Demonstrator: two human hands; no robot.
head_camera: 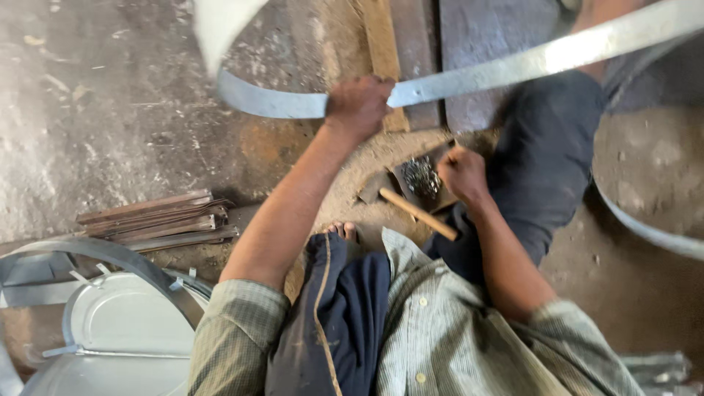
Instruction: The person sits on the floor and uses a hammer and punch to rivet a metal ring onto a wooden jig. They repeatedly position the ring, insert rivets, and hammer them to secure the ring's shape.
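One tray (440, 192) of rivets (421, 176), hand (463, 174) above

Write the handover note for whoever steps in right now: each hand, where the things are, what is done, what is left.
Left hand: closed around the long metal strip, holding it raised above the floor.
Right hand: gripping a wooden-handled tool, probably a hammer, beside a small tray of metal bits that look like rivets.
Nearby: a stack of flat strips on the floor to the left, and round sheet-metal pieces at lower left.
Done: strip already curved.
Left: cannot tell whether any fastening has been made; the strip's ends are out of view.
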